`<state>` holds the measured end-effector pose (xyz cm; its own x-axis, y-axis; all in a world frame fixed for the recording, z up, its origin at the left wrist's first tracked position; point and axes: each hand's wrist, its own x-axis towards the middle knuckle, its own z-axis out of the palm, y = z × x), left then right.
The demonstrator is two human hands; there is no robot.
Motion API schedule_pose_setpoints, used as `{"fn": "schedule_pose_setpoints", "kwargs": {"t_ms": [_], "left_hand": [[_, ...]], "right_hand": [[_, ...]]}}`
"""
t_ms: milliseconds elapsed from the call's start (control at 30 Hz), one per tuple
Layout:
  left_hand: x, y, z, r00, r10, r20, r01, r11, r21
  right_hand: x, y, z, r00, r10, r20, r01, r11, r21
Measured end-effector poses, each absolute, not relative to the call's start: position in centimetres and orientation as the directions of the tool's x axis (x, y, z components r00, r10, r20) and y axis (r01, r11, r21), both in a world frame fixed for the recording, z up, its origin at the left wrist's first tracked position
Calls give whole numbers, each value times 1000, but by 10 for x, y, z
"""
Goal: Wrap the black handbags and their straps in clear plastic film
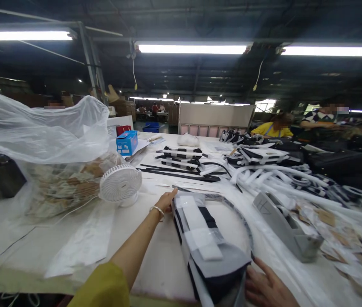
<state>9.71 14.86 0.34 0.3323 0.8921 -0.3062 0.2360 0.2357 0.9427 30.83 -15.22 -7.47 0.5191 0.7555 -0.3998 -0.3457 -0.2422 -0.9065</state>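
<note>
On the table in front of me lies what looks like a black-and-grey bag (232, 259), with a white foam strip (200, 230) fixed across its top under clear tape. A long strap (246, 221), covered in thin wrapping, arcs out along its right side. My left hand (168, 201), with a bangle on the wrist, grips the bag's far left corner with closed fingers. At the near right end, my right hand (268, 283) has its fingers against the bag's edge where the strap meets it. Part of that hand is cut off by the frame.
A white fan (120, 183) stands left, beside a clear plastic sack (65, 183) of scraps. A grey tape dispenser (288, 226) sits right, near piled white-wrapped strips (270, 175). Wrapped bundles (181, 157) and a blue box (127, 143) lie farther back. People work behind.
</note>
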Motion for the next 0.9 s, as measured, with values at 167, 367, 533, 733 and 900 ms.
{"fn": "schedule_pose_setpoints", "kwargs": {"t_ms": [167, 367, 533, 733, 900], "left_hand": [[89, 129, 1, 297, 900, -319, 237, 254, 938], [26, 37, -15, 394, 834, -385, 116, 370, 922], [6, -22, -12, 518, 732, -442, -55, 545, 837], [18, -38, -8, 492, 741, -457, -223, 614, 757], [22, -36, -6, 523, 690, -501, -217, 676, 704]], "right_hand": [[347, -128, -56, 560, 746, -361, -304, -220, -927], [398, -115, -12, 745, 652, -140, 145, -364, -920], [363, -139, -9, 300, 850, 433, 907, -113, -406], [328, -142, -33, -314, 798, 514, 946, 219, 238], [335, -148, -29, -230, 783, 578, 971, 228, 78]]}}
